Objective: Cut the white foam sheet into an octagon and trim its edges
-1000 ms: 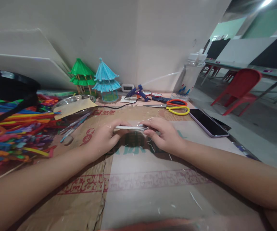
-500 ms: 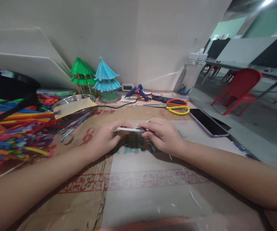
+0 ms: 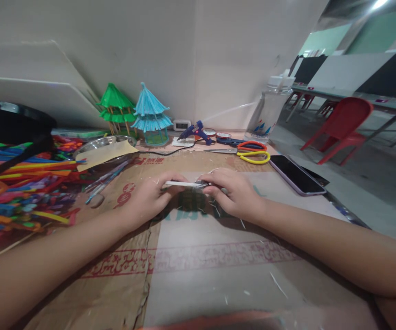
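My left hand (image 3: 156, 192) is closed around a thin white strip (image 3: 180, 184), which points across toward the other hand just above the work surface. In a pinch between thumb and fingers, my right hand (image 3: 234, 190) holds a small grey, metallic-looking piece (image 3: 202, 184) that meets the strip's right end; most of it is hidden by the fingers, so its kind is unclear. Fine white slivers (image 3: 277, 284) lie scattered on the translucent sheet (image 3: 211, 288) beneath both hands, and a few cling to the fingers.
Bundles of coloured pipe cleaners (image 3: 22, 183) fill the left. Behind stand green (image 3: 115, 103) and blue (image 3: 151, 110) miniature pavilions, a glue gun (image 3: 196, 132), scissors (image 3: 253, 153) and a plastic bottle (image 3: 266, 110). A phone (image 3: 297, 174) lies right, near the table edge.
Both hands keep nearly the same place and hold. The white strip and the grey piece have shifted only very slightly; the whole view has moved a little.
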A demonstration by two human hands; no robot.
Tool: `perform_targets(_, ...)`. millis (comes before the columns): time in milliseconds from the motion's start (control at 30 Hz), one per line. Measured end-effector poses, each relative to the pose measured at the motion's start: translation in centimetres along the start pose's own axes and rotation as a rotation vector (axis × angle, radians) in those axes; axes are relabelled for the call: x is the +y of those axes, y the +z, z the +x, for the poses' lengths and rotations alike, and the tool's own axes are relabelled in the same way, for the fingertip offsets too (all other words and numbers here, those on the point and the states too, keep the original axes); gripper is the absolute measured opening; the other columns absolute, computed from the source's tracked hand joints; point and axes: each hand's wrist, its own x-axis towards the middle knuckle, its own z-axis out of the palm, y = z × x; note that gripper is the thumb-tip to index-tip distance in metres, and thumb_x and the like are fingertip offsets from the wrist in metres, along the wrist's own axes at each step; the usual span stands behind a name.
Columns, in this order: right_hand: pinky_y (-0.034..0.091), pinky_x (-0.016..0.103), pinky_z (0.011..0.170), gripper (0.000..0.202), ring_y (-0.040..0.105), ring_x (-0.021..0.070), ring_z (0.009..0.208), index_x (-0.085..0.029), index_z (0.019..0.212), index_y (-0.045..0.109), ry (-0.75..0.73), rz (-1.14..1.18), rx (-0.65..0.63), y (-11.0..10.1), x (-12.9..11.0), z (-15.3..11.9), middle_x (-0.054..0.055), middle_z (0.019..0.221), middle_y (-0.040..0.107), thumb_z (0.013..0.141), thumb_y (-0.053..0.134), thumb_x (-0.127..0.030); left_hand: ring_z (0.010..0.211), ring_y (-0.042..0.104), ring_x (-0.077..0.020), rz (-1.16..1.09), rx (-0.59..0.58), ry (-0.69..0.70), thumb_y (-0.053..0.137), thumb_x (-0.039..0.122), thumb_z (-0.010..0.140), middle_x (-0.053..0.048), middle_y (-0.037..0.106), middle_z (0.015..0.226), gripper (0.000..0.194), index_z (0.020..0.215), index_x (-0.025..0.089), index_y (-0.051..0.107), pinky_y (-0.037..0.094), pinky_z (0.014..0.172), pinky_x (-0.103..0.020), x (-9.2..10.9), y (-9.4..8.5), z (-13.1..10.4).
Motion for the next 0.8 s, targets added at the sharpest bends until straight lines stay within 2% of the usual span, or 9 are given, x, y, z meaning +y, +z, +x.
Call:
perform_targets(167,0.046,0.031,0.071,0.028,0.062,0.019,0.077,-0.014,0.105,0.068,0.052,0.027,0.024,0.15,0.35,-0.15,0.008,0.084,0.07,0.099,0.048,-0.032,0.098,0.068,-0.0243,-0.015,0.018,-0.032,0.05,0.034,0.094,-0.004,0.075,0.104,0.023,0.106,0.024,0.068,0.053,0.087,-0.036,0.11,-0.07,0.1)
perform_targets(400,0.044,0.03,0.069,0.032,0.06,0.0183,0.074,-0.013,0.105,0.068,0.029,0.004,0.005,0.11,-0.3,-0.01,0.008,0.081,0.069,0.1,0.046,-0.035,0.099,0.069,-0.0238,-0.007,-0.004,-0.009,0.048,0.031,0.094,-0.004,0.075,0.105,0.025,0.109,0.024,0.067,0.051,0.092,-0.037,-0.15,0.03,-0.07)
perform_targets(800,0.041,0.029,0.066,0.034,0.057,0.0171,0.072,-0.015,0.109,0.067,-0.021,-0.033,-0.008,0.04,-0.21,0.01,0.006,0.079,0.066,0.103,0.042,-0.036,0.098,0.069,-0.0228,0.023,-0.012,0.012,0.046,0.032,0.096,-0.004,0.075,0.105,0.026,0.109,0.024,0.067,0.051,0.089,-0.035,-0.24,0.13,-0.08)
